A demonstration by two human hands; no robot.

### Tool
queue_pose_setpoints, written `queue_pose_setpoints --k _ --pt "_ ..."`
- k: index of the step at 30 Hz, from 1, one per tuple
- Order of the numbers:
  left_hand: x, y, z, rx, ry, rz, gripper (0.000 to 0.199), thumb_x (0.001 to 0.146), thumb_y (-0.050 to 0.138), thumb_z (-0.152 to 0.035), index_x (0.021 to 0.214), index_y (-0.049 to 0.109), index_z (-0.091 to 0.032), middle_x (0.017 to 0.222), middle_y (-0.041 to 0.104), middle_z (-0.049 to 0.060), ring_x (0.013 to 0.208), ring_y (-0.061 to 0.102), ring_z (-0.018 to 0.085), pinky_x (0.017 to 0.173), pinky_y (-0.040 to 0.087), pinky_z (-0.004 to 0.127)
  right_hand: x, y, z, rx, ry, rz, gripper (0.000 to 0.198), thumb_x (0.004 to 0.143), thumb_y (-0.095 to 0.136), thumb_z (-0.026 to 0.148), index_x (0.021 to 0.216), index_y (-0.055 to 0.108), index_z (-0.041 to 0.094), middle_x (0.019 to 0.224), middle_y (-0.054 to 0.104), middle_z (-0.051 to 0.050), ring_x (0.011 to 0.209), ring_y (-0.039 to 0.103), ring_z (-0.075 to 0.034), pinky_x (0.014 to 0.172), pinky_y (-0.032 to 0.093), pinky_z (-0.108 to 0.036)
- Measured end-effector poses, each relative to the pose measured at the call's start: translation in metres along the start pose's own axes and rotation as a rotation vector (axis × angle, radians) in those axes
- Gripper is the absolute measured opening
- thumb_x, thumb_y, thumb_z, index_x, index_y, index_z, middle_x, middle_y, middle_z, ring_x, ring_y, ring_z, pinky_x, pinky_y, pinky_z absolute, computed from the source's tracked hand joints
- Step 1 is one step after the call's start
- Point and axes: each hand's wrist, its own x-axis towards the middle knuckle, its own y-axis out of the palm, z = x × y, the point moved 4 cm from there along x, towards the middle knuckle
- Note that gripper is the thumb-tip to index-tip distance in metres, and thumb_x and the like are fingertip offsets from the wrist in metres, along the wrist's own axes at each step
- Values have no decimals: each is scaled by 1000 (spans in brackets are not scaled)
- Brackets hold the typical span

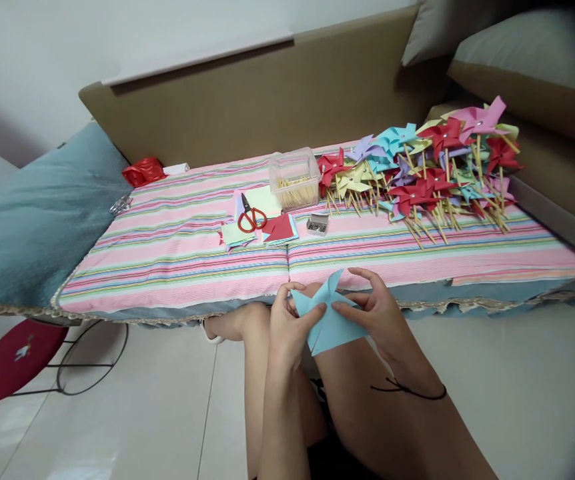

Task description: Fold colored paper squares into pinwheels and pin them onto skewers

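Observation:
A light blue paper pinwheel blank (335, 331) is held above my knees, with part of its corners folded in toward the middle. My left hand (290, 323) pinches it from the left, thumb pressed near the centre. From the right, my right hand (375, 310) grips it too, its thumb also close to the centre and the index finger raised. Beyond my hands, red-handled scissors (252, 220) lie on stacks of cut paper (280, 229). A small open box of metal pins (317, 225) stands to their right.
A clear plastic tub (295, 179) of wooden sticks stands behind the paper. Many finished pinwheels (417, 193) are heaped at the right of the striped cover (177, 247). A red bag (144, 172) lies back left; a red stool (17, 360) is on the floor.

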Motion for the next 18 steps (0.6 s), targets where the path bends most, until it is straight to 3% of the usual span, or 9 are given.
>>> queue_pose_setpoints --k 11,18 --pt "-2 -1 -4 106 9 -21 51 55 79 -22 94 46 -22 54 53 -9 47 47 8 47 35 18 -3 1 3 -64 -19 11 79 59 83 35 124 39 27 70 72 1 60 65 -18 53 49 -27" --pt "1 -2 2 -83 79 -321 54 46 82 -22 88 47 -21 53 55 -9 45 50 8 47 36 18 -3 7 1 -15 -66 -122 84 56 84 36 128 41 25 68 66 4 63 61 -17 60 50 -30"
